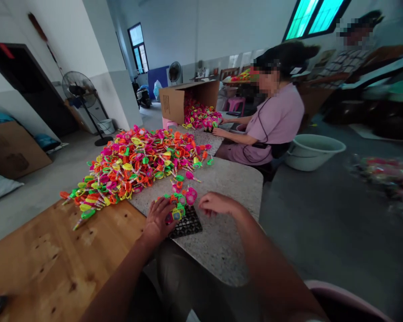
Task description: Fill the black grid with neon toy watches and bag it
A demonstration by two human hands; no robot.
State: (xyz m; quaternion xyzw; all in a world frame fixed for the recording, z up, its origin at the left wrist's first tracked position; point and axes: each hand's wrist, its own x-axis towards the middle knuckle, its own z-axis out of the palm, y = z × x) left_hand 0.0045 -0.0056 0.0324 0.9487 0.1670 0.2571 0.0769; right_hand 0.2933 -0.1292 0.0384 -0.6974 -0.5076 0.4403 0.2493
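On the speckled tabletop (237,179) lies a black grid tray (190,223), partly covered by small bright plastic toys (177,214) that look like toy watches. My left hand (158,218) rests over the toys at the tray's left side, its fingers stretched out and touching them. To the right of the tray, my right hand (216,204) hovers with its fingers curled together; whether anything small is between them is hidden. A round pink toy (190,196) sits at the tray's far edge, between both hands. Beyond it spreads a big pile of similar toys (137,156) in pink, orange, yellow and green.
A wooden board (53,264) adjoins the tabletop at left. Ahead, a co-worker (272,107) sits by a tipped cardboard box (173,105) spilling toys. A pale bucket (314,152) stands on the floor to the right, and a pink tub (349,297) is near my right arm.
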